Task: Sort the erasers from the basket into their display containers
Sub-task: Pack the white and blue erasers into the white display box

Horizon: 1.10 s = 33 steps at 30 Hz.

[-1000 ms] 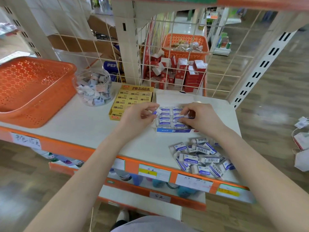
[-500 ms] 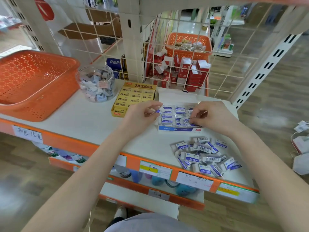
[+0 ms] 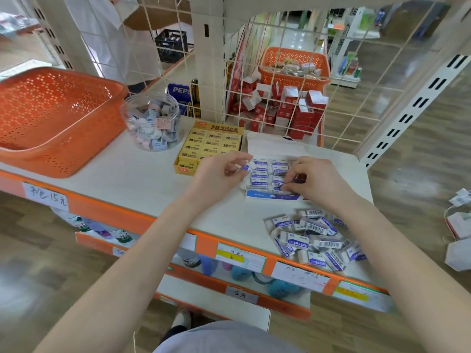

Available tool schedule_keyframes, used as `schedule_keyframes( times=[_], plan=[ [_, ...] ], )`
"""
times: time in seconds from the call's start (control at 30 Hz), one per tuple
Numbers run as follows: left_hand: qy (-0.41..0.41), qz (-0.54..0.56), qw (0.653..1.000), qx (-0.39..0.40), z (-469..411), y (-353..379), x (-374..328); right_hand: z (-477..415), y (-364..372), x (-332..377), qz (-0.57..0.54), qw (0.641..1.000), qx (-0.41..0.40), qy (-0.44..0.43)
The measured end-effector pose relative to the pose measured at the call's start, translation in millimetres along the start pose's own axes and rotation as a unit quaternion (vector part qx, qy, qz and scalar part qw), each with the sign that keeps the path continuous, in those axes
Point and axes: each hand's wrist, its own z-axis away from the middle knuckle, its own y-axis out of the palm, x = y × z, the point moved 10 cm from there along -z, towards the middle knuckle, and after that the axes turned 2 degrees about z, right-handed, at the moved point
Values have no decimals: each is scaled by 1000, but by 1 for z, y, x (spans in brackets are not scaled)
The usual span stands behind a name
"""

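Note:
A blue-and-white display box [image 3: 272, 195] sits on the white shelf, partly filled with rows of white erasers in blue sleeves. My left hand [image 3: 219, 174] pinches one such eraser [image 3: 248, 166] at the box's left edge. My right hand [image 3: 316, 180] is over the box's right side, fingertips closed on an eraser [image 3: 297, 180] there. A loose pile of the same erasers [image 3: 311, 236] lies near the shelf's front right. The orange basket [image 3: 51, 118] stands at the far left.
A yellow box of 2B erasers [image 3: 209, 146] and a clear jar of small erasers [image 3: 153, 123] stand between basket and blue box. A wire grid [image 3: 280, 72] backs the shelf, with red boxes and another orange basket [image 3: 293, 70] behind it. Price labels line the orange shelf edge.
The view has shifted slightly. Both hands stay at the blue box; my right hand has edged toward the box's front right, and my left hand keeps its eraser at the left edge.

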Motion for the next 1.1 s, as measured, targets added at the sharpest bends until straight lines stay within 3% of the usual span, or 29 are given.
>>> schedule_keyframes(
  times=[0.43, 0.7, 0.83, 1.1],
  plan=[
    [-3, 7, 1000, 16, -4, 1, 1, -3, 7, -9, 33, 997, 68, 5],
    [1, 2, 1000, 18, -3, 1, 0, -4, 6, -3, 58, 997, 43, 6],
    [-3, -4, 1000, 23, -4, 2, 0, -6, 0, -4, 28, 998, 52, 7],
    [-9, -10, 999, 31, -6, 4, 0, -1, -38, -38, -71, 993, -4, 93]
  ],
)
